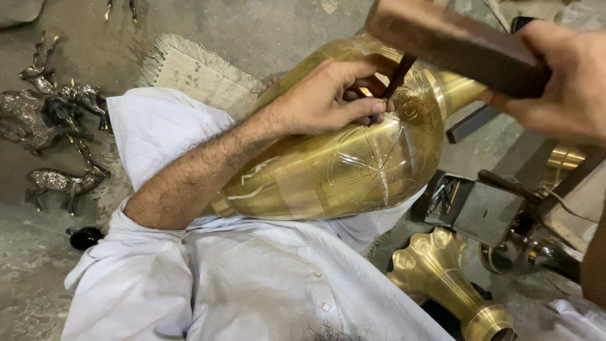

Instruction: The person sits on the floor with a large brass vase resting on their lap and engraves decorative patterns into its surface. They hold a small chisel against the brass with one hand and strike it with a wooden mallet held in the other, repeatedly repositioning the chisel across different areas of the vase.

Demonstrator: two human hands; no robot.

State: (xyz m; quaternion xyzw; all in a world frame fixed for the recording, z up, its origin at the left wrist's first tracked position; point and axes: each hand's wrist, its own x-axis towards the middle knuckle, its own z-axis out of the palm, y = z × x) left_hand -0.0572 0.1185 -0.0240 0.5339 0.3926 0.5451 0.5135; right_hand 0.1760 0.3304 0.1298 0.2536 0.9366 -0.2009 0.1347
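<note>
the left hand (pixel 328 95) pinches a chisel (pixel 398 76) against the brass vase (pixel 341 170) lying across the lap. the right hand (pixel 562 82) has its fingers wrapped round a hammer (pixel 454 44). the vase looks heavy, stiff and slippery, best steadied at its wide belly.

Single head-worn view, aimed steeply down over wearer's own lap; close range, brass vase (pixel 341 158) fills centre, concrete floor (pixel 252 31) beyond.

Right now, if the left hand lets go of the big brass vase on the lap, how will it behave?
The brass vase looks rounded and polished, so it would probably roll or slide off the white cloth. Its bulk suggests heaviness. Only the left hand steadies it.
</note>
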